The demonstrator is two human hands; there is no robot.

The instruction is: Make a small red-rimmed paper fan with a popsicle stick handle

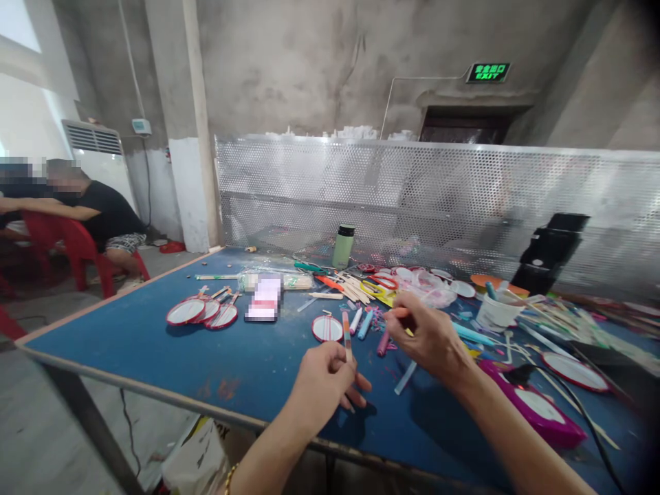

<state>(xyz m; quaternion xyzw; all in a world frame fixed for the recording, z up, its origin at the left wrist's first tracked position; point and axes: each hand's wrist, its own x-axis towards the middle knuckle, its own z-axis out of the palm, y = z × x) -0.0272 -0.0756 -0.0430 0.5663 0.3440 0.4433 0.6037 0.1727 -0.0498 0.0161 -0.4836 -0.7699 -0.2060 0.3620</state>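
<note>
My left hand point(330, 378) is closed around a thin wooden stick point(347, 337) with orange and grey bands, held upright just above the table's near edge. To the right, my right hand point(425, 337) pinches a short orange stick point(399, 312), mostly covered by the fingers; its exact kind cannot be made out. Between the hands lie a white-and-pink marker-like stick point(355, 321), a light blue one point(366, 324) and a dark pink one point(383, 342). A small round red-rimmed fan point(326, 328) rests beyond my left hand. A translucent strip point(405, 378) lies below my right hand.
Several red-rimmed round fans point(186, 311) lie at left beside a phone point(263, 298). A green bottle point(343, 246) stands before the perforated metal screen point(412, 199). On the right are a white cup point(498, 313) of tools and a magenta device point(536, 405) with a cable. Another person point(106, 213) sits far left.
</note>
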